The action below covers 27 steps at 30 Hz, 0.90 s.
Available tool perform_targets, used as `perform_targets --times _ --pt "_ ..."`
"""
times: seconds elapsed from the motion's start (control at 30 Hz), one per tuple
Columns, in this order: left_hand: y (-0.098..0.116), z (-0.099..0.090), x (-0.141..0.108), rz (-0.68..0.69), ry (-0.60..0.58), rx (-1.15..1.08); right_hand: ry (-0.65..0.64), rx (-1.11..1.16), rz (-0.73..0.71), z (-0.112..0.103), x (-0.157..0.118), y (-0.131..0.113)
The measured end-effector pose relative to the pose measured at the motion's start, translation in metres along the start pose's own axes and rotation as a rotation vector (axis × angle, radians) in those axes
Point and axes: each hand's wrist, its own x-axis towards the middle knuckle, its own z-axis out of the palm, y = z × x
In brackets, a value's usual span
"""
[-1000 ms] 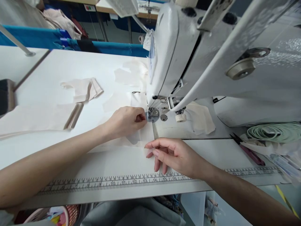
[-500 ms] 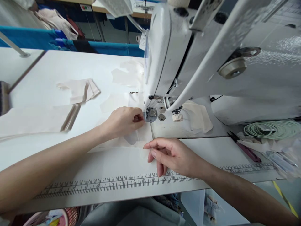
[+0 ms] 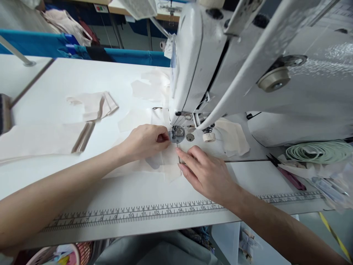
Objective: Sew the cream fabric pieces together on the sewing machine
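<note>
A sheer pale fabric piece [image 3: 168, 162] lies on the table with its top end by the presser foot [image 3: 173, 133] of a white sewing machine [image 3: 187, 62]. Thumb and fingertips of my left hand [image 3: 146, 141] are pinched together on the fabric, just left of the foot and the round needle plate [image 3: 178, 136]. Below and to the right, my right hand [image 3: 206, 175] is palm down, its index finger and thumb stretched out and apart. Those fingertips touch the fabric's right edge. What lies directly under the left fingers is hidden.
Folded pale fabric stacks [image 3: 93, 105] lie on the left. Beige pieces [image 3: 231, 136] sit under the machine arm. Snips with purplish handles [image 3: 292, 178] and a coil of pale green cord [image 3: 320, 151] are on the right. A printed ruler [image 3: 154, 213] runs along the front edge.
My right hand has turned palm down and moved up, bringing its fingertips from loosely curled to stretched out at the fabric's edge. My left hand stays almost in place.
</note>
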Motion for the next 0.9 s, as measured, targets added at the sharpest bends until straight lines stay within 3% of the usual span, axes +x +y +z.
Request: perform_targets --times 0.43,0.63,0.73,0.83,0.9 --pt "0.002 -0.002 0.0 -0.011 -0.017 0.009 0.009 -0.104 -0.044 0.001 0.001 -0.002" --pt "0.002 0.002 -0.003 0.013 0.038 0.153 0.038 -0.186 -0.072 0.001 0.001 -0.004" --pt "0.001 0.003 -0.012 0.159 0.193 0.319 0.026 -0.206 -0.079 0.0 0.002 -0.005" --pt "-0.001 0.004 -0.025 0.424 0.358 0.459 0.024 -0.215 -0.086 -0.001 0.003 -0.006" --pt "-0.003 0.009 -0.034 0.596 0.396 0.48 0.026 -0.211 -0.088 -0.001 0.003 -0.006"
